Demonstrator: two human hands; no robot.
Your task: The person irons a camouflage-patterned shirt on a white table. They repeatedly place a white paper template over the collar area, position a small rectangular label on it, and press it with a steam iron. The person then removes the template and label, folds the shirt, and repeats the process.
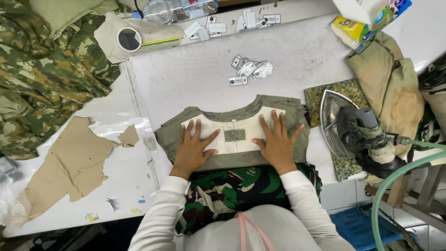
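An olive garment piece [278, 103] lies flat on the white table [195, 79], with a pale cream panel [232, 125] on top and a small grey-green patch [234, 135] at its middle. My left hand [193, 148] rests flat on the panel's left side, fingers spread. Pressed flat on the right side of the panel is my right hand [278, 142], also with fingers apart. The patch lies between the two hands, touched by neither. Camouflage cloth [223, 186] hangs off the table edge below the piece.
A steam iron [357, 135] rests on a patterned pad [341, 90] at the right, with a green hose [395, 181]. Small white labels [248, 69] lie behind the garment. A tape roll [128, 39], a plastic bottle [179, 9], camouflage fabric [42, 69] and torn brown paper [74, 162] sit at left.
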